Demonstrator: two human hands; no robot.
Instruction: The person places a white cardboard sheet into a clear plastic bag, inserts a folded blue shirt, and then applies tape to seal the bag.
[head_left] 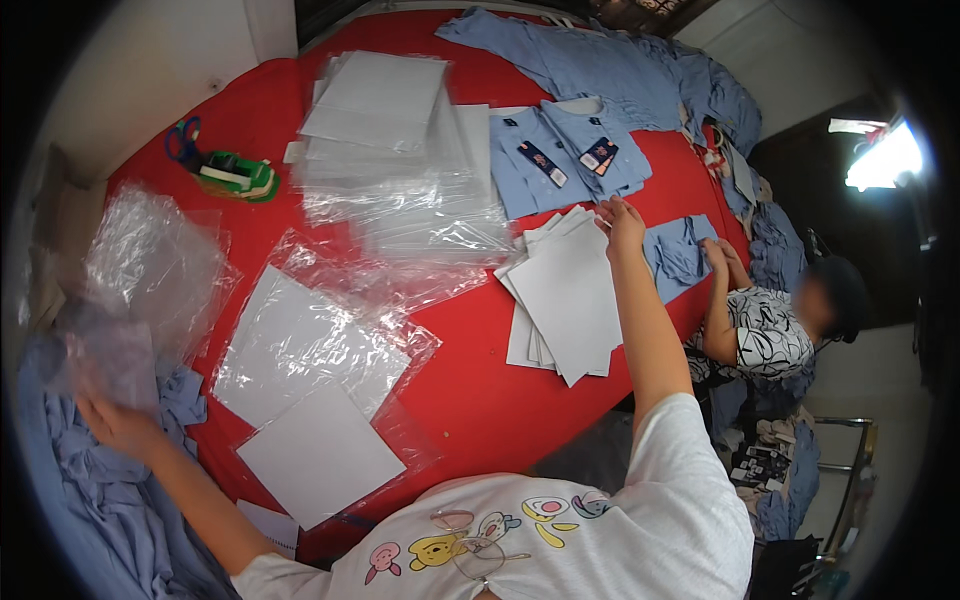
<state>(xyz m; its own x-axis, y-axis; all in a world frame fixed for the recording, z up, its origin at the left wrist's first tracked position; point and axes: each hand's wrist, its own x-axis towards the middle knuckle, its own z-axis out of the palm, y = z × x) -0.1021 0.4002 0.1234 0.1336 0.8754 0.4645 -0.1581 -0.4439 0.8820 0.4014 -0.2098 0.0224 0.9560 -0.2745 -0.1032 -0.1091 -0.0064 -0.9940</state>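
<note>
At the far left, my left hand [125, 428] is closed at the edge of a clear plastic bag [112, 345]. The bag is smeared by motion, so whether anything is inside cannot be made out. My right hand [622, 225] reaches forward across the table, fingers pinched at the near edge of a folded light-blue shirt [612, 150] with a dark hang tag. Beside it lies another folded blue shirt [530, 165], also tagged. Just below my right hand is a stack of white card sheets [565, 295], loosely fanned.
Clear bags with white sheets [400, 170] pile up mid-table; more bagged sheets [310, 350] lie nearer. A green tape dispenser [238, 176] and scissors [183, 140] sit far left. Blue shirts [90, 480] heap at lower left. At right, a person [770, 320] handles a blue shirt [680, 255].
</note>
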